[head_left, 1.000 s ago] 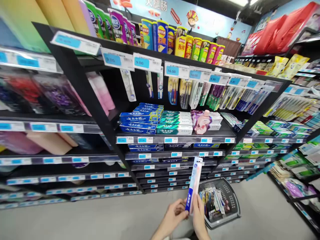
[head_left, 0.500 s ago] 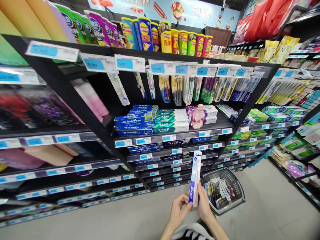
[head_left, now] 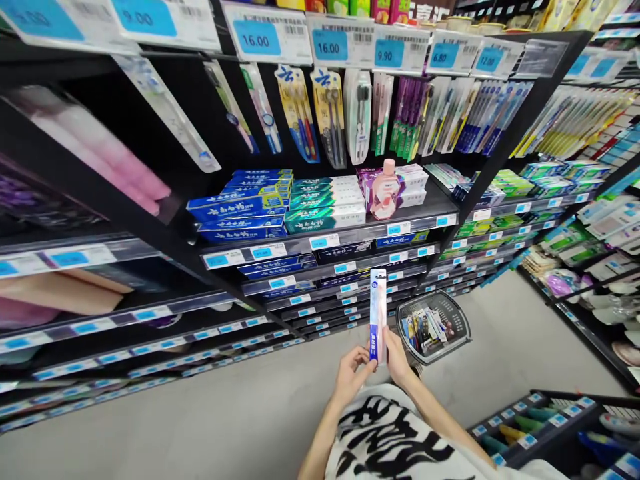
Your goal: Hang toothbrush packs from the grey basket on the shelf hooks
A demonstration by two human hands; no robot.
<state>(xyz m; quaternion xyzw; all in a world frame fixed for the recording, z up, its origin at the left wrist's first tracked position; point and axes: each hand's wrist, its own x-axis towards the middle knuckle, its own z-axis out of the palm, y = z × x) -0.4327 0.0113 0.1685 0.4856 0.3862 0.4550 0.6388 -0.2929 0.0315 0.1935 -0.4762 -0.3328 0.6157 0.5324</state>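
Both my hands hold one toothbrush pack [head_left: 377,303] upright in front of me; it is a narrow white and blue blister card. My left hand [head_left: 353,372] pinches its lower left edge. My right hand [head_left: 396,357] grips its lower right side with fingers closed round it. Behind the pack stands a black store shelf [head_left: 350,233] with boxed toothpaste and, above it, hanging toothbrush packs [head_left: 360,113]. A grey shopping basket [head_left: 434,325] with several small packs sits on the floor just right of my hands.
Price tags in blue and white run along every shelf edge. A pink bottle [head_left: 384,193] stands among the toothpaste boxes. More shelving lines the right side [head_left: 590,253] and a low rack [head_left: 540,420] is at bottom right. Grey floor lies between.
The view has tilted down and moved closer to the shelf, so the snack row on top has left the picture. The pack stays upright in both hands, now raised slightly nearer the shelf.
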